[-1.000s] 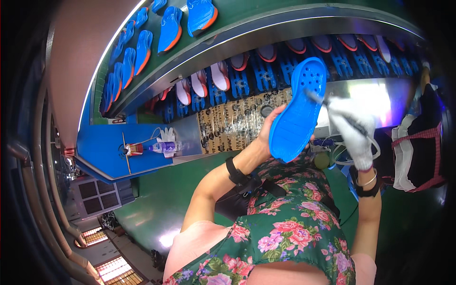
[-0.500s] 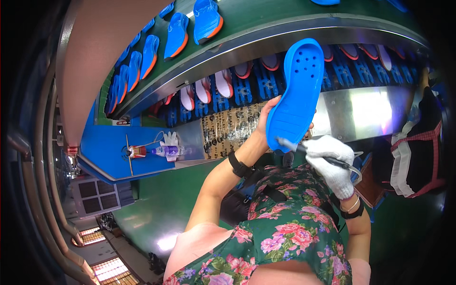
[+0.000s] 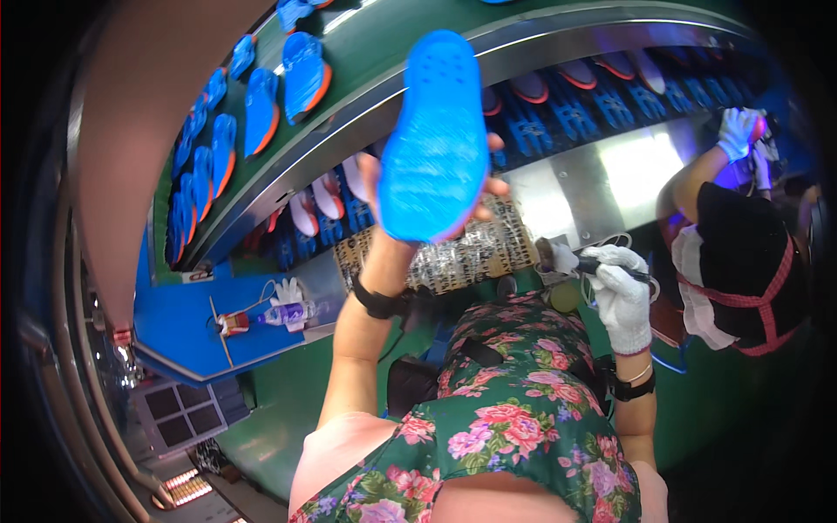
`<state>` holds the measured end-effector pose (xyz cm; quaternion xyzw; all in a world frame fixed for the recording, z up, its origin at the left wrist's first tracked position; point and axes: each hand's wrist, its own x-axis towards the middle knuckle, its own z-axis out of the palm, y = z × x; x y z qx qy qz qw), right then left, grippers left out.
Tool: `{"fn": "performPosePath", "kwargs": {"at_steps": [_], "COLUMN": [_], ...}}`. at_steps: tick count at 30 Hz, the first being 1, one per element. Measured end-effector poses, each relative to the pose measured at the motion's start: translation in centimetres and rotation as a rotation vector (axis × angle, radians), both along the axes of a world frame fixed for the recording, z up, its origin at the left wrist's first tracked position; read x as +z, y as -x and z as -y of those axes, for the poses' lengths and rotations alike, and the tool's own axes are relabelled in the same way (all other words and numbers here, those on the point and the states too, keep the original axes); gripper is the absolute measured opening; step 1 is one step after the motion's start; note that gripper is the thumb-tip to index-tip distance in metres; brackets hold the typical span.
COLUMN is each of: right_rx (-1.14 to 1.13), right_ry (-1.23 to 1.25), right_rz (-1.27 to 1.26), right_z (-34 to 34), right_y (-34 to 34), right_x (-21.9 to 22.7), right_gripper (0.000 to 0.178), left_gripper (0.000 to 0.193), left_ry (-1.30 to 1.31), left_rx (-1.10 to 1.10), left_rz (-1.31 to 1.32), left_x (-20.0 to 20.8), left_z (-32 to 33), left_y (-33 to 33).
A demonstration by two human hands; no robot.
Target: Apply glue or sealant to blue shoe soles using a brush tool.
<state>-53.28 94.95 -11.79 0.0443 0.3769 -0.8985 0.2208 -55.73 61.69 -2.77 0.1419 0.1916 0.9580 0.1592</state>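
Observation:
My left hand (image 3: 384, 187) holds a bright blue shoe sole (image 3: 434, 139) up high, its flat underside facing me, fingers curled round its edges. A black band sits on that wrist. My right hand (image 3: 621, 295), in a white glove, grips a dark-handled brush (image 3: 575, 260) low at the right, brush head pointing left, apart from the sole. A floral apron covers my front.
A green curved conveyor (image 3: 366, 52) carries blue and orange soles (image 3: 305, 74) above; racks with more soles (image 3: 575, 96) run below it. A co-worker in black with white gloves (image 3: 741, 253) works at the right. A small bottle (image 3: 283, 312) lies on a blue shelf.
My left hand has raised the blue sole higher and turned it towards the conveyor. My right hand with the brush has dropped away from the sole.

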Motion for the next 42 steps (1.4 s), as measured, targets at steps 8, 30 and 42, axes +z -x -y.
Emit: {"fn": "performPosePath", "kwargs": {"at_steps": [8, 30, 42], "right_rx": [0.059, 0.185, 0.141], "right_ry": [-0.239, -0.446, -0.358], "right_rz": [0.0, -0.077, -0.017], "right_z": [2.2, 2.5, 2.4], "right_y": [-1.0, 0.6, 0.2], "right_x": [-1.4, -3.2, -3.0], "right_gripper": [0.018, 0.017, 0.018], "left_gripper": [0.106, 0.09, 0.041], "left_ry": [-0.406, -0.354, 1.631], "left_rx": [0.22, 0.688, 1.122], "left_rz": [0.254, 0.338, 0.044], "left_x": [0.6, 0.0, 0.4], "left_z": [5.8, 2.6, -0.6], "left_y": [11.6, 9.6, 23.8]}}
